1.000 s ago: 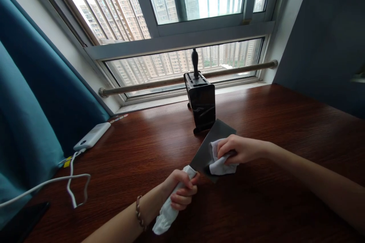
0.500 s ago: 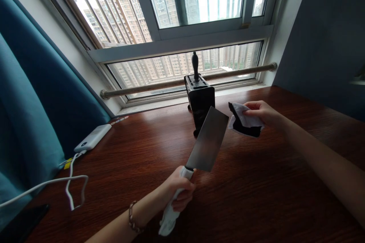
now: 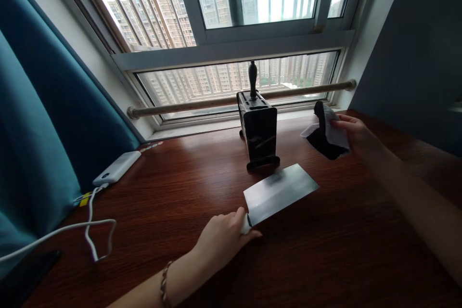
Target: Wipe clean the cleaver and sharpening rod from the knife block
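My left hand is closed around the white-wrapped handle of a cleaver. The broad, shiny blade points up and to the right above the brown table, and most of the handle is hidden under the hand. To the right, my right hand pinches a folded black and white cloth, held in the air apart from the blade. Just beyond the blade stands a black knife block, with one dark-handled tool upright in its top.
A white power bank with a white cable lies on the table at left, beside a blue curtain. A dark flat object is at the lower left. Behind the block, a rail crosses the window.
My left hand has turned over, swinging the blade down to the right and showing its other, brighter face. My right hand has moved the cloth up and right, away from the blade.
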